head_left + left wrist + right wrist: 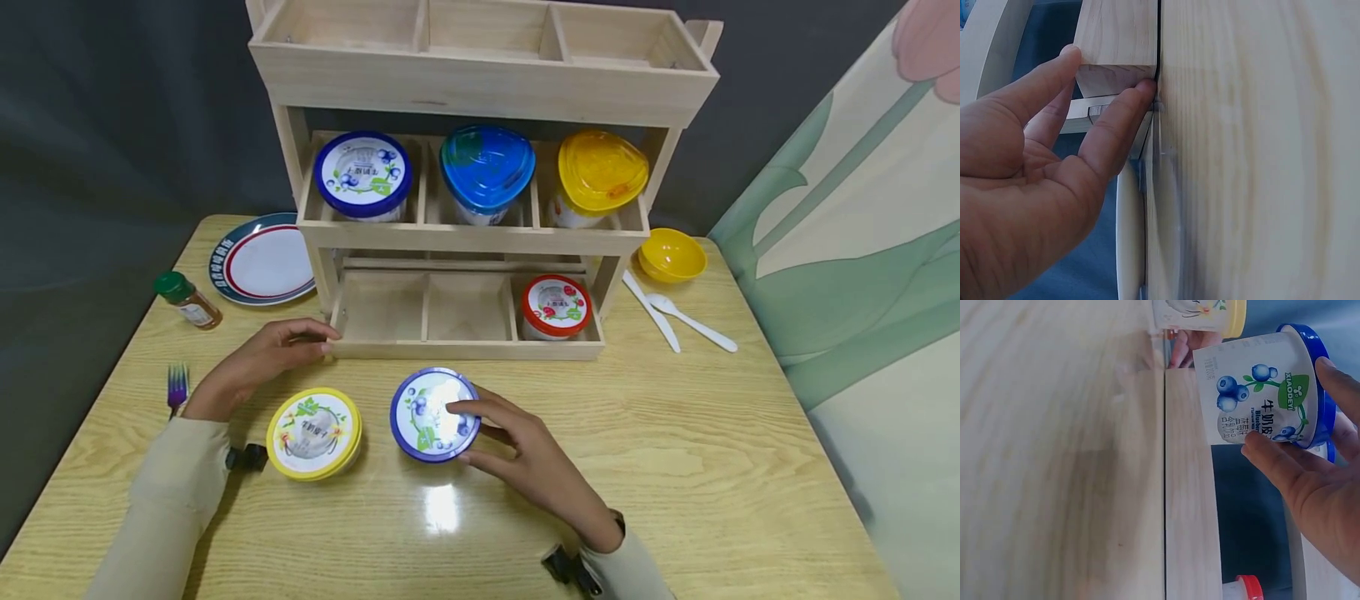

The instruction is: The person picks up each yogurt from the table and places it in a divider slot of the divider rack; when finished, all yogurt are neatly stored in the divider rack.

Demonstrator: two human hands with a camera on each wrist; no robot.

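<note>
A blue-lidded blueberry yoghurt cup [427, 414] stands on the wooden table [675, 467] in front of the wooden rack [465, 346]. My right hand [459, 432] grips it, one finger on the lid and the thumb [1272, 464] on its side wall [1254, 394]. A yellow-lidded cup [313, 433] stands to its left, untouched. My left hand [318, 337] reaches out straight, its fingertips [1141, 90] against the rack's lower left front corner [1116, 37]. The rack's bottom tier holds a red-lidded cup [557, 307] on the right.
The middle tier holds a blue-lidded cup [363, 175], a blue-domed tub [486, 171] and a yellow-domed tub [600, 173]. A plate [262, 262], spice bottle [187, 300] and purple fork [177, 385] lie left; a yellow bowl [671, 254] and white spoon [690, 321] lie right.
</note>
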